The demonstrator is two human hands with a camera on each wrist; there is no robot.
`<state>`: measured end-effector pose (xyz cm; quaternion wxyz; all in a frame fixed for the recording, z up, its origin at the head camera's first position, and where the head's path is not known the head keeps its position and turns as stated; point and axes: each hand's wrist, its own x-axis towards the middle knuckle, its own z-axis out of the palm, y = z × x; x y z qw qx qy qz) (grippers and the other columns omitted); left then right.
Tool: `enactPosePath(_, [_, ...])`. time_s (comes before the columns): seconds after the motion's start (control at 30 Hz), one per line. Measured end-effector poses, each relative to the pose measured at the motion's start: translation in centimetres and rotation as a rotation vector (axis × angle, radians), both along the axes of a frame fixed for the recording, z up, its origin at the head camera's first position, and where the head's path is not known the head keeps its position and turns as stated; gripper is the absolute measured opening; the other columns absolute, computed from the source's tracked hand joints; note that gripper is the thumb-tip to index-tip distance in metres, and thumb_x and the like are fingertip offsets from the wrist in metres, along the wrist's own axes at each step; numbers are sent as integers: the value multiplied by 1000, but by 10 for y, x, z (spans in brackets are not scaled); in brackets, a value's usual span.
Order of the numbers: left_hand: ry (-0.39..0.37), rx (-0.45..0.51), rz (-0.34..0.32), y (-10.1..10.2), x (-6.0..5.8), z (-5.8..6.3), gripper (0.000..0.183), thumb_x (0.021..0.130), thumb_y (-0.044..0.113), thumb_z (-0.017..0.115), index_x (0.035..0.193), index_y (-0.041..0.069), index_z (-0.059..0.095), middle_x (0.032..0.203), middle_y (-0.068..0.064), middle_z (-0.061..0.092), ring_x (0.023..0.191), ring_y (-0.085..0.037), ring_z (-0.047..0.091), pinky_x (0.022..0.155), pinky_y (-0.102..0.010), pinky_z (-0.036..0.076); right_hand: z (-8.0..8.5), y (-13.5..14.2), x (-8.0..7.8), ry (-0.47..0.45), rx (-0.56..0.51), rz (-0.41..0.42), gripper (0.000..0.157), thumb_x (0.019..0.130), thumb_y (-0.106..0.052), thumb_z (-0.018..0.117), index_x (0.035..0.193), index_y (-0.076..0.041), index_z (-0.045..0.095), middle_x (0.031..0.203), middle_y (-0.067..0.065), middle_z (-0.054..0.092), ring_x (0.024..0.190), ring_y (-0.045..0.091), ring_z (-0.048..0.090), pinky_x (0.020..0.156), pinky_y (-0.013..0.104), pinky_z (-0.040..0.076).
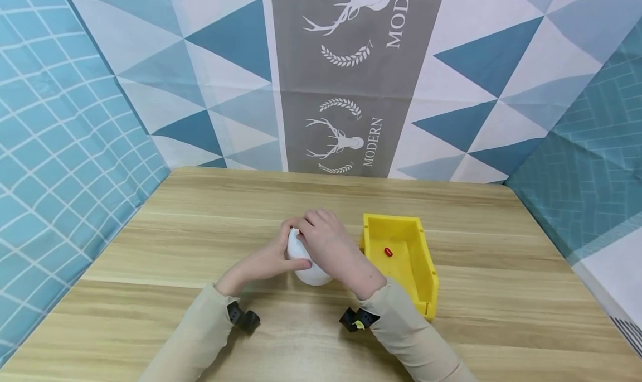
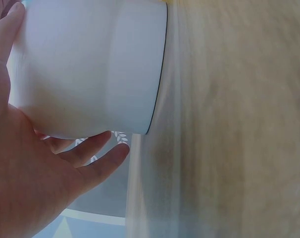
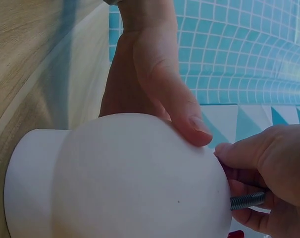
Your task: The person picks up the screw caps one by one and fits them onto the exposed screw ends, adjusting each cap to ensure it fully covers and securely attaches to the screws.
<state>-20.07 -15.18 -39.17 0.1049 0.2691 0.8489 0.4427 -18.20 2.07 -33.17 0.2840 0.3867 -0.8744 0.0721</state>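
Observation:
A rounded white vessel (image 1: 315,275) with a straight cylindrical base stands upright on the table. My left hand (image 1: 268,259) holds its side, thumb toward me and fingers round the far side; in the left wrist view the white vessel (image 2: 90,64) fills the space beside the spread fingers. From the top a threaded metal rod (image 3: 247,201) sticks out. My right hand (image 1: 333,248) curls its fingers about this rod, with the thumb at the vessel's top. A bit of red (image 3: 235,234) shows beside these fingers; its kind is too hidden to tell.
Just right of my right hand stands a yellow open bin (image 1: 430,284) with a small red capsule-shaped piece (image 1: 388,252) inside. The wooden table (image 1: 175,248) meets patterned cloth walls at the back and sides. Black wrist cameras sit on both sleeves.

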Motion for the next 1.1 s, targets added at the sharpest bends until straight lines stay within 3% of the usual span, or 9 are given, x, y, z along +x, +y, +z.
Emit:
enactPosePath(0.2, [2, 0, -5, 1, 0, 2, 80, 81, 26, 69, 134, 15, 11, 133, -14, 34, 105, -23, 49, 85, -36, 41, 0, 2, 0, -29, -47, 27, 17, 85, -18, 62, 101, -12, 64, 89, 1, 59, 87, 17, 54, 81, 30, 43])
enactPosePath(0.53, [0, 16, 0, -1, 0, 0, 86, 78, 33, 71, 136, 20, 9, 136, -8, 31, 109, -22, 48, 87, -37, 42, 3, 9, 2, -61, -131, 59, 25, 85, -18, 63, 108, -10, 59, 111, 10, 55, 91, 24, 57, 83, 37, 46])
enactPosePath(0.73, [15, 31, 2, -1, 0, 0, 89, 77, 33, 72, 139, 20, 8, 137, -7, 30, 115, -22, 43, 92, -40, 38, 8, 18, 2, -134, -156, 43, 32, 86, -21, 62, 115, -9, 55, 121, 12, 50, 95, 27, 57, 84, 38, 48])
enactPosePath(0.97, [-36, 28, 32, 1, -1, 1, 93, 76, 35, 73, 140, 14, 9, 137, -6, 32, 122, -21, 38, 99, -43, 33, 18, 39, -3, -185, -177, 10, 27, 87, -21, 61, 111, -10, 60, 115, 8, 55, 98, 24, 58, 85, 39, 47])
enactPosePath(1.1, [-49, 12, 53, 2, 0, 1, 97, 74, 37, 74, 141, 12, 8, 137, -7, 32, 123, -22, 37, 100, -44, 32, 23, 54, -6, -158, -193, -18, 19, 86, -19, 62, 104, -11, 64, 102, 3, 61, 87, 19, 59, 85, 40, 44])
